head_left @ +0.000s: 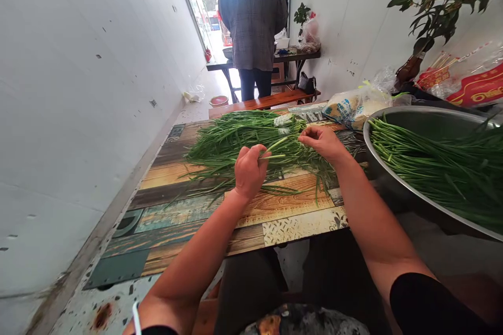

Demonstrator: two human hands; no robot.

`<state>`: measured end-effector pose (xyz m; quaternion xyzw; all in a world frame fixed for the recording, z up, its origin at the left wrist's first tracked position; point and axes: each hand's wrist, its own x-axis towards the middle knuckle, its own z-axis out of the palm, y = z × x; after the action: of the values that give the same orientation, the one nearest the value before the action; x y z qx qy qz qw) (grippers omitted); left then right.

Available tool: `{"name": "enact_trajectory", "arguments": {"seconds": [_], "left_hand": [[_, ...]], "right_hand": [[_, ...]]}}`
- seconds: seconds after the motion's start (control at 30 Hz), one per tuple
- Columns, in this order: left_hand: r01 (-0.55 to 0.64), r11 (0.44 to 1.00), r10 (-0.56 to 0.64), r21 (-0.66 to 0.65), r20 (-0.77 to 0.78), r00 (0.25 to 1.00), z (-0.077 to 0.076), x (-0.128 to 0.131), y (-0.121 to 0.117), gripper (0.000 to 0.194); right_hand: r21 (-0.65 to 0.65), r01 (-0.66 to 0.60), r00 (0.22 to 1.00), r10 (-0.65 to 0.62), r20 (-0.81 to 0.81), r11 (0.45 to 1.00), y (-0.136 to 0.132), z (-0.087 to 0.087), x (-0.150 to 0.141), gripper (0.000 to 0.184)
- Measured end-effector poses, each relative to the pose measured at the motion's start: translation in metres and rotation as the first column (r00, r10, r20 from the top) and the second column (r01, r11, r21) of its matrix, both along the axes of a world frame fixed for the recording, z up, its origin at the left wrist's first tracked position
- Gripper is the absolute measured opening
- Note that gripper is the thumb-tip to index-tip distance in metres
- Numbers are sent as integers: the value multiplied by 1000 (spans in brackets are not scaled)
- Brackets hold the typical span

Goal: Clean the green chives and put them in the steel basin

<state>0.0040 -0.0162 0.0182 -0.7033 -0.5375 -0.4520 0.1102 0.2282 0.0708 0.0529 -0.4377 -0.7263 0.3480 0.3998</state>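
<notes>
Green garlic chives (231,133) lie in a loose heap on the wood-patterned table, their pale stem ends toward the right, bound in part by a whitish band (283,123). My left hand (251,167) is closed round a few chive stalks whose light ends stick out to the right. Just beyond those ends, my right hand (320,142) pinches thumb and fingers together over the stem end of the heap. What lies between its fingertips is too small to make out. Thin trimmings (322,167) are scattered below it.
A large metal basin (393,178) full of chives stands at the right. Behind it are plastic bags (353,104), red packaging (479,86) and a leafy plant (440,10). A person (253,15) stands at a far table (306,56), past a wooden bench (271,100).
</notes>
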Motion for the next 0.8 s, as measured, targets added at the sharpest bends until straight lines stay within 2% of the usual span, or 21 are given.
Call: {"name": "enact_trajectory", "arguments": {"seconds": [0.03, 0.1, 0.23, 0.37, 0.47, 0.63, 0.8], "left_hand": [[9, 1000, -9, 2, 9, 1000, 0, 0, 0, 22], [23, 999, -24, 25, 30, 999, 0, 0, 0, 23], [8, 998, -14, 56, 115, 993, -3, 0, 2, 25], [89, 994, -81, -64, 125, 989, -4, 0, 2, 27], [119, 989, -111, -93, 84, 990, -3, -1, 2, 27], [120, 991, -112, -63, 118, 987, -3, -1, 2, 26], [208, 978, -202, -33, 133, 970, -4, 2, 2, 19]], "right_hand": [[-41, -76, 990, 70, -120, 996, -4, 1, -5, 27], [-100, -179, 964, 154, -218, 979, -11, 0, -16, 32], [-87, -192, 978, 182, -104, 978, -20, -6, -31, 31], [1, -232, 973, 232, -3, 973, -23, -9, -34, 32], [45, -251, 968, 250, 14, 967, -26, -7, -35, 33], [56, -235, 971, 237, -39, 970, -30, -9, -41, 34], [98, -233, 972, 234, 2, 968, -33, -12, -45, 26]]}}
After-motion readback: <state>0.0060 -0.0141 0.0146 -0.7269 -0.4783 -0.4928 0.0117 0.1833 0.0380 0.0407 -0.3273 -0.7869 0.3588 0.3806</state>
